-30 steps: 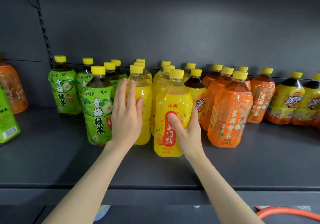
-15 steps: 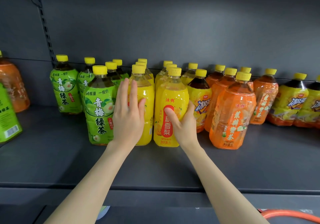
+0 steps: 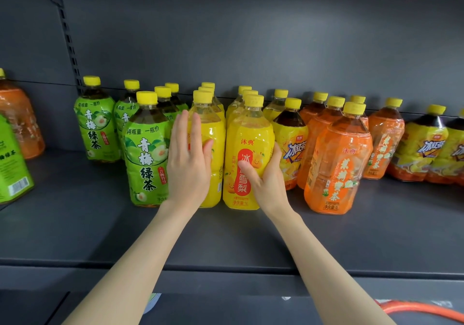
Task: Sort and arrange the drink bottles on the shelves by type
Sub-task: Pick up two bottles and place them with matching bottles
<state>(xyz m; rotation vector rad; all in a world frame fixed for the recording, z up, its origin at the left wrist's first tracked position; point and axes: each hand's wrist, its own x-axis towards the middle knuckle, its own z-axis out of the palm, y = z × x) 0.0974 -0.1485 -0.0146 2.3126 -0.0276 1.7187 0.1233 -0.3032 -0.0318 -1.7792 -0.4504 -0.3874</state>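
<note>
At centre left of the frame stands a cluster of green-labelled plastic tea bottles with yellow caps point(image 3: 147, 149) on the dark grey metal shelf point(image 3: 75, 224). Just right of it, the left hand point(image 3: 188, 159) lies flat on the left yellow-labelled plastic bottle point(image 3: 213, 134), fingers point(image 3: 184, 128) extended and close together. The right hand point(image 3: 267, 181) wraps the right yellow-labelled pear-drink bottle point(image 3: 247, 149), thumb on the label front, other fingers behind. Both bottles stand upright, nearly touching. Step in hand: squaring the yellow rows. Orange-labelled plastic tea bottles point(image 3: 337, 159) follow at centre right. Next move probably requires pressing both front bottles level, then releasing.
</note>
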